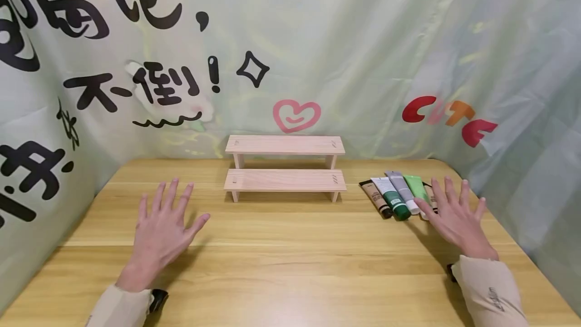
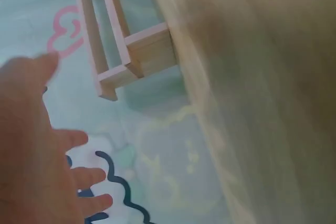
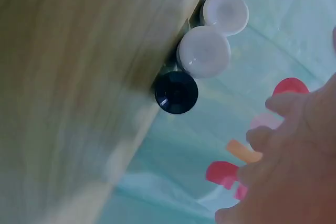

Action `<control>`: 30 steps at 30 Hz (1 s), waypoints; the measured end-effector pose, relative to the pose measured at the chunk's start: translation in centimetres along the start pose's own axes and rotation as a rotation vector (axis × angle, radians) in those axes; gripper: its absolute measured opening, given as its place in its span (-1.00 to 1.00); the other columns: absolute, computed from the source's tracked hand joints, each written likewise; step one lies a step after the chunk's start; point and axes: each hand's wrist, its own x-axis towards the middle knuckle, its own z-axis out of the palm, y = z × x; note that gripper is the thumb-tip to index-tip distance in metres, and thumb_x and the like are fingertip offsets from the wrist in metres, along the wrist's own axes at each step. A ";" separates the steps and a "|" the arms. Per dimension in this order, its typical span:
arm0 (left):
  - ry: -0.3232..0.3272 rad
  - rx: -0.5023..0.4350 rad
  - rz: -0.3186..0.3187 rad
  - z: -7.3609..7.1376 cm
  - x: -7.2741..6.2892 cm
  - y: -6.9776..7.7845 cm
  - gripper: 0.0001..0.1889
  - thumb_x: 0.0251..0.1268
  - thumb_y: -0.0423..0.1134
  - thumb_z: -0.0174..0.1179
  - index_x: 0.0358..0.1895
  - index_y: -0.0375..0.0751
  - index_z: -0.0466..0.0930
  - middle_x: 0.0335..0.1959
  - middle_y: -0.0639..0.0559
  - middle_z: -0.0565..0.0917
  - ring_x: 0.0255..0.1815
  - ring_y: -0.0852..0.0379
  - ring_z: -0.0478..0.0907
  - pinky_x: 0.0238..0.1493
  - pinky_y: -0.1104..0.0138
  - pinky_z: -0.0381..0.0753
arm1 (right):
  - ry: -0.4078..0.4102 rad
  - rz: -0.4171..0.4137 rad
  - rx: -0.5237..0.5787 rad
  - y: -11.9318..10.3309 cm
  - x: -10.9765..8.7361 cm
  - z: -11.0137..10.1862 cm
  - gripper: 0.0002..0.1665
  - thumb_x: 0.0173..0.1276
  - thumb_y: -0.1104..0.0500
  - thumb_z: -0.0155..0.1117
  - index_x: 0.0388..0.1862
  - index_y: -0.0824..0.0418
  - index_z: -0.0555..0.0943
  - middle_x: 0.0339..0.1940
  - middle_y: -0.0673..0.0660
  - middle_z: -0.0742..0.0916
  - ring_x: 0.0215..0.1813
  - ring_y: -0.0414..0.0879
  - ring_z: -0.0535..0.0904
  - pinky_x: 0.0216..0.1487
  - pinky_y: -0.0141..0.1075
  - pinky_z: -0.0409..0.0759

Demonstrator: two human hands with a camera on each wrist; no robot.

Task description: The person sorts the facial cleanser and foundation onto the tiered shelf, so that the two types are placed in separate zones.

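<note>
My left hand (image 1: 164, 233) hovers over the left part of the table with its fingers spread, holding nothing. Over at the right, my right hand (image 1: 458, 218) is spread the same way above the end of a row of squeeze tubes. The row runs from a brown tube (image 1: 376, 199) through a white and green tube (image 1: 392, 199) and a grey tube (image 1: 403, 192) to a light green tube (image 1: 416, 189). Another tube is partly hidden behind the right hand. In the right wrist view, a black cap (image 3: 176, 92) and a white cap (image 3: 203, 52) face the camera.
A two-step wooden rack (image 1: 285, 180) stands at the back middle of the wooden table (image 1: 290, 251), between the hands. Behind the table hangs a printed cloth (image 1: 354, 64), which also closes off both sides.
</note>
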 end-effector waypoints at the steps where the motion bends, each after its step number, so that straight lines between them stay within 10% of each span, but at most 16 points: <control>1: 0.002 -0.017 -0.009 -0.1 0.0 0.0 -0.21 0.45 0.25 0.08 0.50 -0.29 0.28 0.53 -0.43 0.16 0.48 -0.47 0.07 0.42 -0.45 -0.06 | 0.001 0.008 0.028 -0.1 0.1 -0.1 0.00 0.63 -0.27 -0.19 0.63 0.41 -0.19 0.56 0.61 -0.08 0.52 0.54 -0.45 0.29 0.61 -0.50; 6: -0.089 -0.297 -0.136 -0.5 0.9 -0.4 -0.38 0.57 -0.02 0.10 0.42 -0.48 0.31 0.37 -0.54 0.34 0.31 -0.51 0.31 0.22 -0.42 0.33 | 0.037 0.108 0.264 -0.1 1.0 -0.9 -0.05 0.64 -0.12 -0.02 0.53 0.62 -0.04 0.39 0.72 0.25 0.34 0.64 0.21 0.24 0.48 0.29; 9: -0.168 -0.527 -0.253 -0.1 2.1 -0.7 -0.42 0.63 -0.08 0.02 0.42 -0.51 0.29 0.31 -0.54 0.43 0.25 -0.47 0.41 0.19 -0.26 0.50 | 0.078 0.180 0.357 0.1 1.5 -1.6 -0.17 0.63 -0.05 0.04 0.46 0.63 0.13 0.28 0.69 0.43 0.19 0.51 0.47 0.00 -0.04 0.69; 13: -0.210 -0.739 -0.379 0.9 3.4 -1.1 -0.47 0.65 -0.15 -0.01 0.43 -0.49 0.28 0.27 -0.50 0.48 0.23 -0.37 0.49 0.17 0.02 0.65 | 0.095 0.214 0.450 0.5 2.4 -2.3 -0.31 0.62 0.05 0.08 0.37 0.64 0.28 0.15 0.60 0.56 -0.18 -0.11 0.71 -0.35 -0.53 0.61; 16: -0.233 -0.899 -0.476 1.5 4.2 -0.9 -0.47 0.64 -0.21 -0.01 0.47 -0.47 0.22 0.28 -0.49 0.46 0.24 -0.30 0.50 0.17 0.17 0.66 | 0.079 0.223 0.552 0.5 3.0 -2.5 -0.34 0.61 0.12 0.10 0.35 0.68 0.28 -0.06 0.39 0.67 -0.34 -0.43 0.61 -0.30 -0.48 0.70; 21: -0.270 -1.113 -0.566 2.5 5.5 -0.6 -0.44 0.64 -0.32 -0.05 0.53 -0.51 0.05 0.34 -0.53 0.36 0.21 -0.17 0.53 0.17 0.21 0.65 | 0.024 0.248 0.666 0.8 3.6 -2.8 -0.35 0.61 0.15 0.08 0.33 0.72 0.23 -0.22 -0.02 0.66 -0.34 -0.40 0.65 -0.23 -0.41 0.74; 30: -0.299 -1.252 -0.535 3.5 6.4 0.3 -0.38 0.64 -0.35 -0.07 0.58 -0.47 -0.09 0.38 -0.54 0.31 0.11 0.04 0.59 0.14 0.24 0.67 | -0.084 0.291 0.708 1.7 3.9 -3.2 -0.34 0.64 0.13 0.03 0.34 0.70 0.19 -0.16 0.07 0.65 -0.33 -0.36 0.66 -0.22 -0.39 0.75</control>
